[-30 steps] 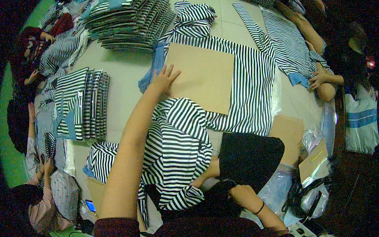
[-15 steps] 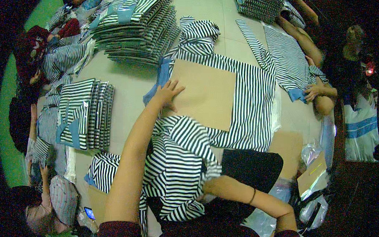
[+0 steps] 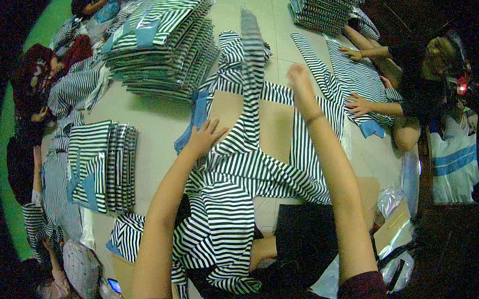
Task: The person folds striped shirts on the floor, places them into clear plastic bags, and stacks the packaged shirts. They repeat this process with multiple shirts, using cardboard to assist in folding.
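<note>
A black-and-white striped shirt (image 3: 310, 142) with a blue collar (image 3: 198, 111) lies spread before me, a tan cardboard sheet (image 3: 277, 130) on top of it. My left hand (image 3: 207, 138) rests with fingers spread on the sheet's left part, by the collar. A striped sleeve (image 3: 252, 64) stretches away from me across the cardboard, its far end blurred. My right hand (image 3: 300, 86) is raised to the right of that sleeve, apart from it; motion smears its fingers. The near part of the shirt (image 3: 215, 219) lies bunched toward my lap.
Bagged folded striped shirts form a tall stack (image 3: 167, 52) at far left, a smaller one (image 3: 95, 165) at left and another (image 3: 324, 12) at far right. A co-worker (image 3: 401, 86) at right has both hands on a striped shirt. Clear plastic bags (image 3: 391, 202) lie near right.
My right hand has moved from the bunched cloth near my lap up and away to the far right. The sleeve now lies across the cardboard. My left hand stays by the collar.
</note>
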`<state>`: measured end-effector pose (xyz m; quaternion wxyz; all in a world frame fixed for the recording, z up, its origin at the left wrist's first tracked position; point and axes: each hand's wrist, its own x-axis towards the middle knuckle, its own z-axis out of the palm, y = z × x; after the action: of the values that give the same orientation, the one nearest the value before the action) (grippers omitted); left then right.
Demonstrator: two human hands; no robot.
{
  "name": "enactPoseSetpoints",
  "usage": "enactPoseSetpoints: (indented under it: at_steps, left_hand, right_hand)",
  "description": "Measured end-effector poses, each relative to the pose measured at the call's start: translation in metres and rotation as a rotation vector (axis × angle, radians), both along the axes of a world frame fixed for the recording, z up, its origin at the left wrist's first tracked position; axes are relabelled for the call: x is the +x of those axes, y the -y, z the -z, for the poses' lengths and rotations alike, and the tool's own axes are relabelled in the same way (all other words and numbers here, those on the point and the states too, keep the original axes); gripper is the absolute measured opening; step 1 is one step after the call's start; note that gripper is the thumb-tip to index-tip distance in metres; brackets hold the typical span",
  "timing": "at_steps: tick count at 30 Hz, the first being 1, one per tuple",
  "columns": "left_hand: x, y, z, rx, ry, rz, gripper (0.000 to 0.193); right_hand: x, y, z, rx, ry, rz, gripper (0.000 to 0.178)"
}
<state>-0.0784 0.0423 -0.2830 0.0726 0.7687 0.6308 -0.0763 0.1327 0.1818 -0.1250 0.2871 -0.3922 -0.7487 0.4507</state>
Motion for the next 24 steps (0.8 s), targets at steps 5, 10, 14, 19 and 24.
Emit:
enactPoseSetpoints:
  at_steps: [5, 10, 14, 19, 24]
  left_hand:
    - [-0.007, -0.003, -0.001, -0.243, 0.307, -0.146, 0.055]
    - [-0.012, -0.003, -0.008, -0.383, 0.440, -0.136, 0.072]
    - [-0.011, 0.001, -0.007, -0.350, 0.357, -0.087, 0.074]
    - [-0.026, 0.003, 0.003, -0.293, 0.432, -0.093, 0.048]
    - [-0.027, 0.011, 0.017, 0.005, 0.729, -0.143, 0.040]
  right_hand:
    - [0.087, 0.126, 0.104, 0.135, 0.480, -0.242, 0.069]
    - [0.182, 0.175, 0.134, 0.385, 1.118, -0.083, 0.068]
    - [0.246, 0.148, 0.108, 0.080, 0.985, 0.148, 0.036]
    - [0.278, 0.114, 0.093, 0.050, 0.789, 0.360, 0.029]
    - [0.292, 0.100, 0.114, 0.069, 0.846, 0.117, 0.027]
